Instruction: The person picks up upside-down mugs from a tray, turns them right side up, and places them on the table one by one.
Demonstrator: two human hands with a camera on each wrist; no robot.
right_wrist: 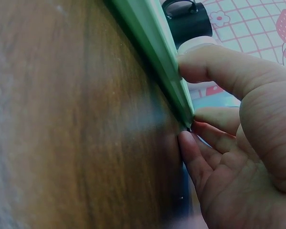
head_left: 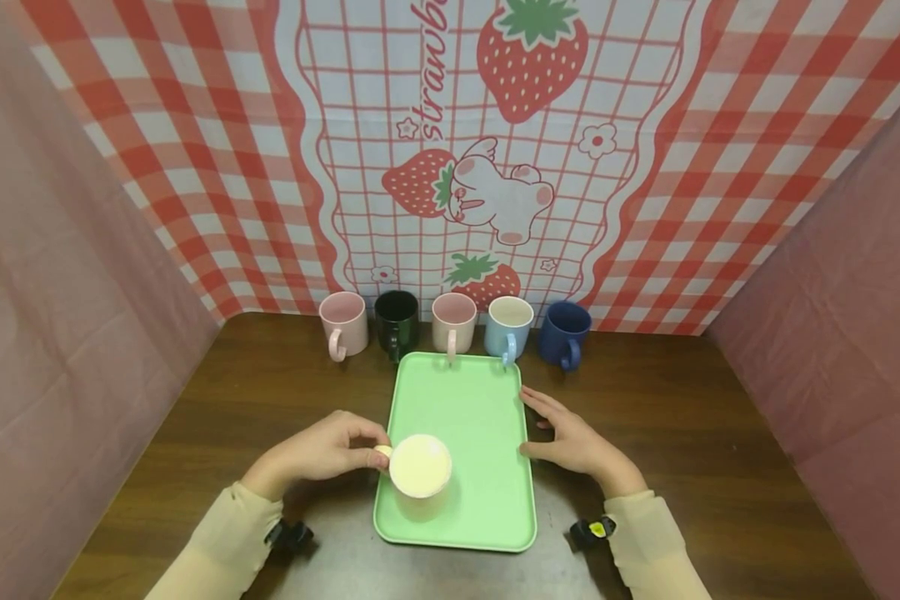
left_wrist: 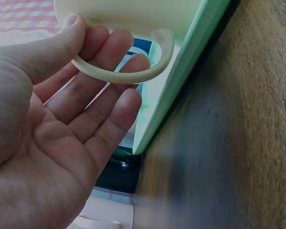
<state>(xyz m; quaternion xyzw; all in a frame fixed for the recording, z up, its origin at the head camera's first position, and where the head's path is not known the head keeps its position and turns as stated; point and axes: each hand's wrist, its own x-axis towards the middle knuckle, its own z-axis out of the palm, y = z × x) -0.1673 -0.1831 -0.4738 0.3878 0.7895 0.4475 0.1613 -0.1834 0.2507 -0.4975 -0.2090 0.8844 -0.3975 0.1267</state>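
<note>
At the handle (left_wrist: pixel 124 78), my left hand (head_left: pixel 337 447) pinches a cream mug (head_left: pixel 420 479) between thumb and fingers. The mug is upright over the near left part of a light green tray (head_left: pixel 487 433); whether its base touches the tray I cannot tell. My right hand (head_left: pixel 576 440) rests beside the tray's right side, with thumb and fingertips touching the rim. In the right wrist view, the fingers (right_wrist: pixel 214 119) are fairly straight along that green edge.
Behind the tray stands a row of mugs: pink (head_left: pixel 343 323), black (head_left: pixel 397 323), pink-and-cream (head_left: pixel 453 325), light blue (head_left: pixel 508 329) and dark blue (head_left: pixel 565 331). A strawberry-print cloth (head_left: pixel 457 225) hangs behind them. Pink cloth walls (head_left: pixel 832 275) flank the wooden table (head_left: pixel 682 417).
</note>
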